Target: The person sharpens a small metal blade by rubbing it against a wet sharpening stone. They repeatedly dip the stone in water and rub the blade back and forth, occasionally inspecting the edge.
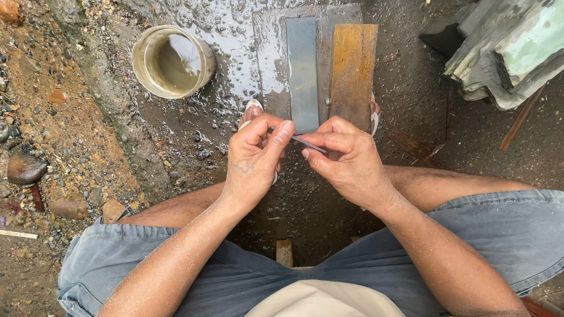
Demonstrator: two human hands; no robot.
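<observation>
Pinching a thin metal blade (310, 144) between both hands (256, 156) (349, 159), fingers closed, checking its edge above the grey whetstone (303, 73); next, probably laying it flat.

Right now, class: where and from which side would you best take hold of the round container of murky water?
Probably grip the container by its rim and outer wall, coming from above on the near side. It stands upright and open-topped on wet ground, so a level lift should keep the water in. Both the left hand and right hand are busy with a thin blade.
</observation>
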